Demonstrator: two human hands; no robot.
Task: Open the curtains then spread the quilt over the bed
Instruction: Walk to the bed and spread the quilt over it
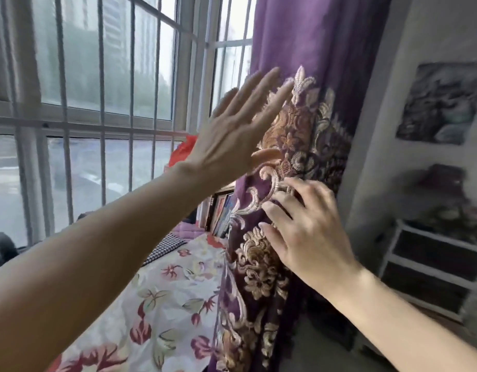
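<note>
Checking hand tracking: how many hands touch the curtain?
2. The left hand, fingers straight, lies against the purple curtain by the window bars. The right hand is lower, fingertips on the embroidery.

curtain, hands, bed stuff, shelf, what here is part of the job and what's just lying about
Part of the job:
curtain
left hand, flat against it
right hand, fingers on it
flowered quilt

Just lying about:
books
checked pillow
white shelf
wall picture

Both hands, left hand (232, 135) and right hand (309, 232), press the gathered purple curtain (312, 49).
</note>
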